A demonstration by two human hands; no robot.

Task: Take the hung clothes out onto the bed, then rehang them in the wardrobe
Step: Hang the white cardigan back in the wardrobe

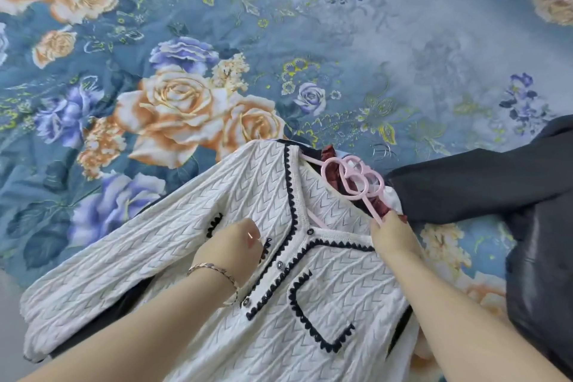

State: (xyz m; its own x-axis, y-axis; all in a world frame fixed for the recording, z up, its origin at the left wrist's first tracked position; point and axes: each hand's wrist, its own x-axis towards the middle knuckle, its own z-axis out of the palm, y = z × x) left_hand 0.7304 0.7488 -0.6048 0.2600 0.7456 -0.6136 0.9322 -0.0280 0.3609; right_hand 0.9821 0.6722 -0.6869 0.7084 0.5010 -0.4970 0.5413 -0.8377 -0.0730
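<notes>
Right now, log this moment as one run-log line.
left hand: on white knit cardigan, fingers hidden | right hand: pinches pink hangers | underneath: floral bedspread

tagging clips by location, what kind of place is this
Most likely a bedroom: a floral bedspread fills the view, a white knit cardigan lies on it with pink hangers at its neck, and dark garments lie beside it.

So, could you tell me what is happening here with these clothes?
A person is working over a white cardigan lying on the floral bedspread. The left hand grips the cardigan's front, and the right hand pinches the stem of a pink hanger at its neckline. A dark garment lies beside it, to the right.
</notes>
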